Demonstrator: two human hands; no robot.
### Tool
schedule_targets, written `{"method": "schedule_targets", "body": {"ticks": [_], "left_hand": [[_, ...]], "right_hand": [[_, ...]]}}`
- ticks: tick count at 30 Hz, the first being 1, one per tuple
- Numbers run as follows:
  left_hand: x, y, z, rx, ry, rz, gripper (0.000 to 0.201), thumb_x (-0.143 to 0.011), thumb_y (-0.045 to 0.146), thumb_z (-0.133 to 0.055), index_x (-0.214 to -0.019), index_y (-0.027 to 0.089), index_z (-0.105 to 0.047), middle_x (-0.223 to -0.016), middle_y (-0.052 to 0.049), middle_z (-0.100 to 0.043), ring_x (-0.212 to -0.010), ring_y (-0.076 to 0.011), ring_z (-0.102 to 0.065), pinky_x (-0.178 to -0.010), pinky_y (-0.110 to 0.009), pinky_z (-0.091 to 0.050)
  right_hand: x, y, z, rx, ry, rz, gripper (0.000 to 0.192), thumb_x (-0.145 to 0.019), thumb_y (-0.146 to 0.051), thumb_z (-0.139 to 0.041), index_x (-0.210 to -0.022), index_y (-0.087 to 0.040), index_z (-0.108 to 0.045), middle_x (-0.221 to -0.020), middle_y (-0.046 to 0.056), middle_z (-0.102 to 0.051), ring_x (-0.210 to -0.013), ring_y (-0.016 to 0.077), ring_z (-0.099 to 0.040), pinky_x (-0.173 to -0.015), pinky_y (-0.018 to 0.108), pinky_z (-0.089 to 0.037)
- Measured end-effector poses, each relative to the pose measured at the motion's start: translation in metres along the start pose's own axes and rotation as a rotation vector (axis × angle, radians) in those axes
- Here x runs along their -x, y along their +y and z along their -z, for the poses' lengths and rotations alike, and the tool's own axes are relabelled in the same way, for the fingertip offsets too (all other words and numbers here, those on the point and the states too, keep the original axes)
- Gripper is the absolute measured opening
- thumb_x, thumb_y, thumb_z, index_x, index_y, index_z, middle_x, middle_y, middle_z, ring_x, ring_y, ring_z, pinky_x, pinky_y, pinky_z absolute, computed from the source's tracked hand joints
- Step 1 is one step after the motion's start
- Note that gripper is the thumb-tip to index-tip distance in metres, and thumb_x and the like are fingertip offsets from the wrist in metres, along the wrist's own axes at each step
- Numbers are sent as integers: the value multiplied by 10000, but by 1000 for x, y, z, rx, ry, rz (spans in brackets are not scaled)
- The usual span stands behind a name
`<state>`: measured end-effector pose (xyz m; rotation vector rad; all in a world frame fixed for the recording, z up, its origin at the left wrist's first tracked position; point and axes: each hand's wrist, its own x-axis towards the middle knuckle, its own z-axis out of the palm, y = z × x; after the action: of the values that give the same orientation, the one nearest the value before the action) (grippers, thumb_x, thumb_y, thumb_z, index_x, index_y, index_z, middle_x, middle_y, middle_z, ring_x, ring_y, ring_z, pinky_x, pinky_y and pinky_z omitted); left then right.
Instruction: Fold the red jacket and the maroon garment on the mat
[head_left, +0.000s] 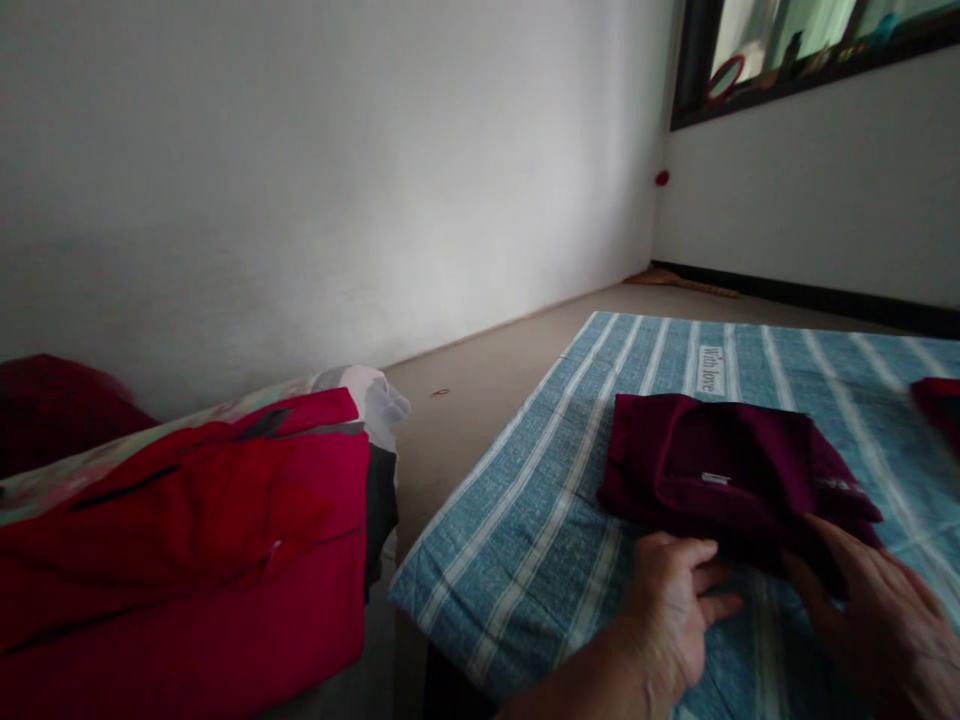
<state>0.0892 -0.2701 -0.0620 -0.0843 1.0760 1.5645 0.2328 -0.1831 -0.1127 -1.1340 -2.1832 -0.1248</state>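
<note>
A folded maroon garment point(739, 450) with a collar and a small pale label lies on a blue-and-white striped cloth point(517, 530). Just in front of its near edge is my left hand point(675, 600), fingers apart and nothing in them. My right hand point(870, 610) is at the garment's near right corner, with dark cloth between its thumb and fingers. Part of that edge is hidden behind the right hand.
To the left, red and pink clothing point(247, 540) is piled up beside a white plastic bag point(371, 400). Another dark red item point(941, 405) lies at the right edge. White walls and a window point(787, 50) stand behind.
</note>
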Motion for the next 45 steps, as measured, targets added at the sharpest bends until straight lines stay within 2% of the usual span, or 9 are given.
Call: {"method": "schedule_targets", "body": {"ticks": [6,10,15,24,31,40,45], "left_hand": [[3,-2,2,32,39,-95,264,-612,134,-661,-830,169,-516,-797,-36,-603,-790,-211,-610,-691,-324,-455],[4,6,3,41,-2,-128,217,-621,147,-693,-747,168,-517,-747,-22,-583,-762,-186,-594,-725,-321,-453],[4,16,2,75,-70,-64,150,-704,134,-636,-719,174,-492,-760,-33,-585,-769,-187,-596,-749,-332,-465],[4,25,-5,98,15,2,62,-780,108,-560,-803,153,-524,-932,-126,-619,-887,-235,-620,-800,-370,-486],[-1,28,-11,156,-28,153,33,-835,130,-504,-833,149,-531,-970,-136,-618,-869,-222,-616,-820,-375,-487],[-11,27,-18,120,-15,126,40,-824,146,-565,-865,148,-563,-875,-97,-624,-754,-186,-614,-700,-308,-495],[-16,24,-23,128,-57,146,68,-827,137,-558,-893,145,-568,-917,-106,-630,-768,-191,-620,-712,-324,-504]], "right_hand": [[-1,-3,-1,-12,16,-6,641,-896,-574,-193,-1164,-103,-534,-1039,164,-652,-955,333,-607,-862,481,-450],[-4,-4,-4,-31,23,-33,564,-903,-539,-246,-1183,-131,-516,-1070,141,-647,-982,299,-602,-895,468,-439],[-7,-4,-8,-54,57,-27,491,-912,-493,-298,-1192,-146,-503,-1079,127,-643,-992,275,-597,-896,457,-441],[-9,-6,-10,-75,85,-27,414,-915,-398,-362,-1211,-136,-485,-1093,129,-637,-1011,263,-590,-914,461,-428],[-11,-8,-11,-75,99,-25,383,-918,-349,-376,-1222,-139,-475,-1118,125,-628,-1046,254,-576,-935,460,-413],[-15,-12,-8,-107,102,-33,368,-913,-295,-396,-1245,-144,-450,-1137,133,-615,-1066,261,-564,-931,478,-411],[-17,-14,-8,-103,113,-39,355,-918,-287,-395,-1241,-151,-446,-1127,132,-620,-1054,255,-572,-923,480,-418]]}}
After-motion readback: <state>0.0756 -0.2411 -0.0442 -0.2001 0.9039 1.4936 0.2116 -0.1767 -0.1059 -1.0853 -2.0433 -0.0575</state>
